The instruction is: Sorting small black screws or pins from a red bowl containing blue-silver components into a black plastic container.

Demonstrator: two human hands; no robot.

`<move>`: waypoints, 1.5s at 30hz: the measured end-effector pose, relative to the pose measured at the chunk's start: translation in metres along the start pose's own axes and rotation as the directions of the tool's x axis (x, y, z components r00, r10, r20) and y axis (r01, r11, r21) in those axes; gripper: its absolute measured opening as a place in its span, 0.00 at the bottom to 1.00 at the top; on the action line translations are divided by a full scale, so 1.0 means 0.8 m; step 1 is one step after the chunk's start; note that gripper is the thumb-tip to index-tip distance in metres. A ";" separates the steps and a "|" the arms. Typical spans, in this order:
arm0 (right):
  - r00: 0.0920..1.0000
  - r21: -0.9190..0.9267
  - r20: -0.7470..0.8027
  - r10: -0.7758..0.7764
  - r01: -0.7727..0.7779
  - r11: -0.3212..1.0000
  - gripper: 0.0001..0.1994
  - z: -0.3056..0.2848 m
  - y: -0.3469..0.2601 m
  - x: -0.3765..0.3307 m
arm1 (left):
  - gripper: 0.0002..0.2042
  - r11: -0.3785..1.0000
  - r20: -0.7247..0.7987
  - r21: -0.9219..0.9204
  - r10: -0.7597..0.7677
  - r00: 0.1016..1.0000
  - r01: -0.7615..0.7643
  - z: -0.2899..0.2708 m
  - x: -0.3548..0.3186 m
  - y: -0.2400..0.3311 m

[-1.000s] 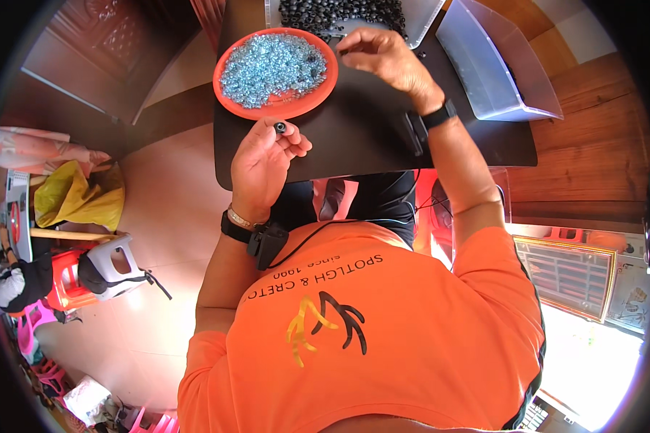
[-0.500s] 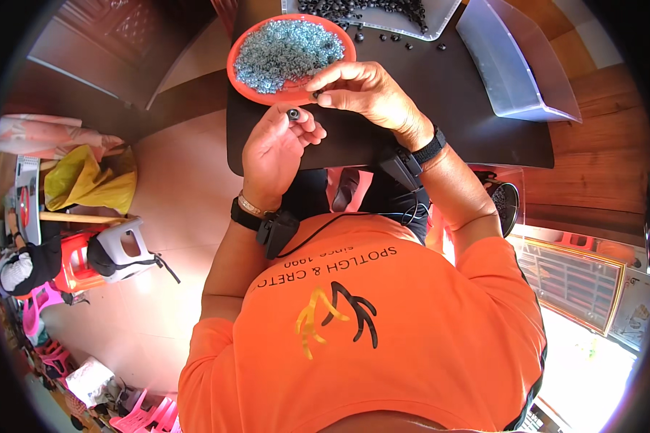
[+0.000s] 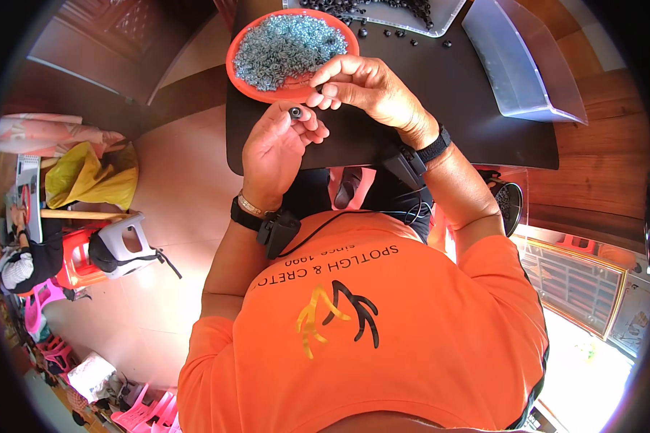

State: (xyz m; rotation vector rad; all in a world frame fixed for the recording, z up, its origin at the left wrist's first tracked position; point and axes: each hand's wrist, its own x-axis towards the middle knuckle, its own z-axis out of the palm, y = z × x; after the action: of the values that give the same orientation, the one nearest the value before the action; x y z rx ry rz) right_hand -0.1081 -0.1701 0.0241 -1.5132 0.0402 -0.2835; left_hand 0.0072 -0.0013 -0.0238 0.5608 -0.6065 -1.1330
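The person wears a bright orange short-sleeved shirt (image 3: 383,339) with dark lettering and a yellow-and-black branching print on the chest. The left hand's (image 3: 278,148) wrist carries a thin bracelet and a black band with a small black box (image 3: 276,232), from which a thin black cable (image 3: 354,214) runs across. The right hand's (image 3: 372,90) wrist has a matching black band and box (image 3: 408,164).

At the frame's left I see a yellow bag (image 3: 87,177), a red stool (image 3: 79,260), and pink plastic chairs (image 3: 141,413) lower down.

Dish (image 3: 240,76) of rings (image 3: 285,47) lies on table (image 3: 484,123), tray (image 3: 440,18) behind.
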 end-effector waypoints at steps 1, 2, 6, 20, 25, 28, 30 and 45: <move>1.000 0.001 -0.001 0.001 -0.001 1.000 0.07 0.000 0.001 0.000 | 0.12 1.000 -0.001 -0.003 -0.004 1.000 0.004 0.001 0.001 0.000; 0.999 -0.037 -0.038 -0.036 0.035 0.999 0.07 0.002 0.003 0.000 | 0.12 1.000 -0.003 -0.003 -0.005 1.000 0.005 0.001 0.001 0.000; 0.990 -0.154 -0.119 -0.077 0.058 0.986 0.06 0.008 -0.001 -0.001 | 0.11 1.000 0.011 -0.023 -0.002 1.000 0.002 -0.002 0.002 -0.002; 0.987 -0.028 0.007 -0.159 0.160 0.987 0.08 0.032 0.002 0.008 | 0.12 0.995 -0.009 -0.101 -0.003 1.000 0.002 -0.007 0.005 -0.005; 0.983 0.002 0.027 -0.180 0.180 0.984 0.08 0.032 0.007 0.011 | 0.13 0.993 0.004 -0.114 -0.010 1.000 0.010 -0.010 0.006 -0.006; 0.992 0.049 0.029 -0.123 0.121 0.991 0.08 0.029 0.010 0.011 | 0.13 0.993 0.008 -0.115 0.000 1.000 0.001 -0.009 0.006 -0.006; 0.988 0.017 0.043 -0.146 0.145 0.989 0.08 0.029 0.011 0.012 | 0.13 0.995 0.010 -0.104 -0.008 1.000 0.009 -0.012 0.006 -0.006; 0.943 -0.413 -0.017 -0.332 0.296 0.861 0.09 0.042 0.008 0.007 | 0.13 0.990 -0.081 -0.139 -0.029 0.996 0.018 -0.004 0.005 -0.005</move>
State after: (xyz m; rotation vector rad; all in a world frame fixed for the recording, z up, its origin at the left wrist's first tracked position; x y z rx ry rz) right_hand -0.0948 -0.1382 0.0208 -1.9232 -0.0862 -0.6369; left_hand 0.0082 -0.0058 -0.0280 0.4942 -0.4472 -1.1588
